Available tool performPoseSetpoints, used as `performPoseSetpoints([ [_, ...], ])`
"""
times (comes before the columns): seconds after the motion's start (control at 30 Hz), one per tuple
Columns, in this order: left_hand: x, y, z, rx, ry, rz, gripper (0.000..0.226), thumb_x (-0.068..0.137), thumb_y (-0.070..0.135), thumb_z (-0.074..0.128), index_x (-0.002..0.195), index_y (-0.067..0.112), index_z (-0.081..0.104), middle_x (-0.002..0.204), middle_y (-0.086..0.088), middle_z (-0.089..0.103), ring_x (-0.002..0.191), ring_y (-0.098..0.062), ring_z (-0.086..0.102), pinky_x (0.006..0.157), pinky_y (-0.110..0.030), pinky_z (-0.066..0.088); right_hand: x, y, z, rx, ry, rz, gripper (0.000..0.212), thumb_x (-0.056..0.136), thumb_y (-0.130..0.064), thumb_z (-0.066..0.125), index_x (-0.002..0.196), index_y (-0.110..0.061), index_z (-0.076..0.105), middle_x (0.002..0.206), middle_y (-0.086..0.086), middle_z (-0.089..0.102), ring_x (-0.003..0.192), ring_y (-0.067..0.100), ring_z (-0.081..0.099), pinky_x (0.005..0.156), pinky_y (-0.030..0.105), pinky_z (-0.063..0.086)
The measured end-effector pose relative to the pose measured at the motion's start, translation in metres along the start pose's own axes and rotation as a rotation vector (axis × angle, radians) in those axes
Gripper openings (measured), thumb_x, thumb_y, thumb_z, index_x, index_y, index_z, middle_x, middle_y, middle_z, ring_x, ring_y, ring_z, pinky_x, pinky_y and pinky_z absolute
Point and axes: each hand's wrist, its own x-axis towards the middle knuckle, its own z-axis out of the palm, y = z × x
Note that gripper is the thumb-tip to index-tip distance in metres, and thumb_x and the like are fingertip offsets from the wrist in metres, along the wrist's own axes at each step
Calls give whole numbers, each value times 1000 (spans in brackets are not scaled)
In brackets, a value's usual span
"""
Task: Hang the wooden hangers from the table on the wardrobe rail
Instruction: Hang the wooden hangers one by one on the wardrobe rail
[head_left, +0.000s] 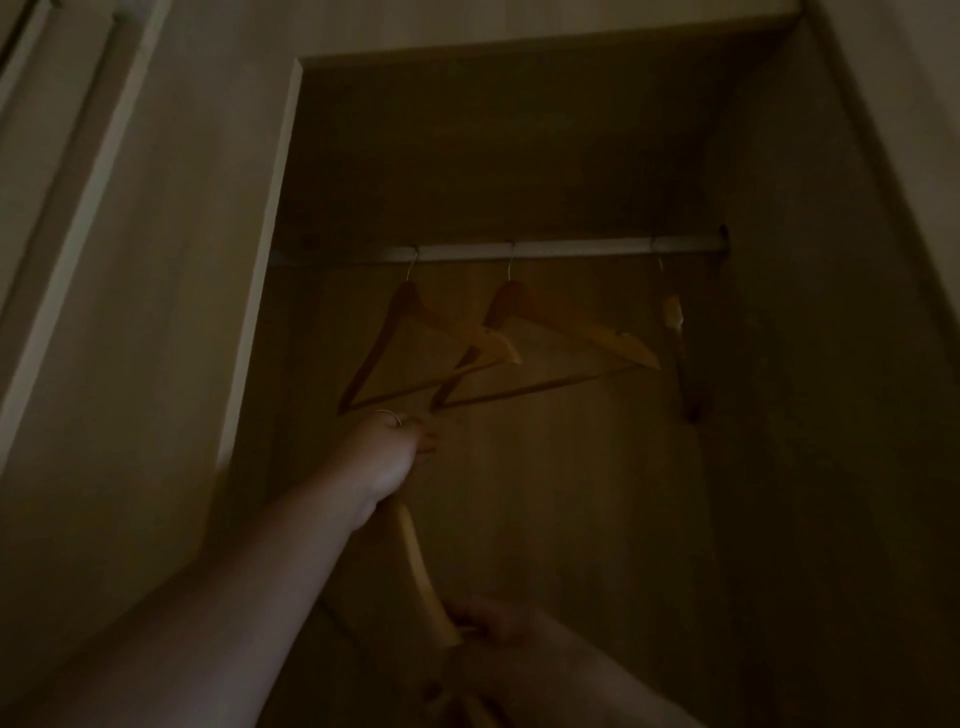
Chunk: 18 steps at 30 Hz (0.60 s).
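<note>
Both hands (387, 452) (498, 626) apparently closed, raised

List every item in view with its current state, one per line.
Wardrobe rail: carries three hangers.
Left hanger: hung, angled.
Middle hanger: hung, angled.
Right hanger: hung, edge-on.
Fourth hanger: off the rail, held by both hands.
Left hand: gripping its upper end.
Right hand: gripping its lower end.

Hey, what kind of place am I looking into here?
Most likely the inside of a dim built-in wardrobe: a clothes rail spans it, three wooden hangers hang from that rail, and a shelf panel sits above.
</note>
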Motion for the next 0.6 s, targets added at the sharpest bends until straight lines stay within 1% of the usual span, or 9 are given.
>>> performPoseSetpoints([
  [0.07,-2,3,0,23,-12,13,21,98,36,42,101,25,59,108,3,68,101,-15,64,91,-37,44,-8,-3,-6,-49,54,-10,26,87,-3,59,108,-11,71,89,7,68,73,9,64,69,16,50],
  [0.13,-7,8,3,48,-10,28,27,93,48,46,99,27,61,107,5,68,102,-17,63,95,-41,45,-16,-6,-13,-65,101,-26,15,82,-10,64,85,-18,76,78,1,69,66,4,63,63,13,48],
  [0.2,-9,12,8,77,-23,37,36,87,58,48,101,29,63,106,6,68,101,-18,63,95,-46,47,-24,-6,-21,-76,126,-14,17,85,-12,64,73,-20,73,66,-5,66,56,-1,59,59,12,45],
  [0.27,-11,17,15,96,-54,45,35,89,56,48,101,28,64,102,8,66,99,-16,61,95,-43,46,-31,-6,-29,-106,163,11,22,88,-14,61,69,-19,70,53,-6,63,50,1,57,58,15,44],
  [0.33,-13,23,22,107,-100,58,33,91,54,46,101,29,65,101,10,63,100,-13,57,93,-37,41,-35,-6,-38,-98,220,26,24,88,-16,59,68,-17,71,48,0,60,46,7,56,58,21,43],
  [0.4,-15,25,26,137,-149,63,40,89,58,45,110,30,66,112,6,63,110,-18,55,99,-40,39,-38,-7,-47,-99,300,49,24,90,-19,57,71,-14,71,48,3,59,45,9,55,56,23,43],
  [0.43,-16,26,26,150,-161,63,42,89,59,45,110,30,66,117,4,64,113,-21,55,102,-43,39,-39,-7,-52,-101,333,60,25,92,-22,57,74,-13,71,49,3,59,46,11,54,55,23,42],
  [0.53,-14,21,25,172,-136,85,37,88,57,47,101,31,69,115,-1,67,110,-25,59,102,-47,42,-36,-8,-70,-40,397,62,29,94,-24,54,75,-10,70,49,4,57,46,17,51,53,29,36],
  [0.6,-11,18,23,206,-87,91,37,91,49,49,112,25,67,123,-8,64,114,-29,57,103,-45,41,-32,-11,-80,-34,413,57,28,95,-24,53,75,-11,69,50,4,56,46,18,50,52,31,33],
])
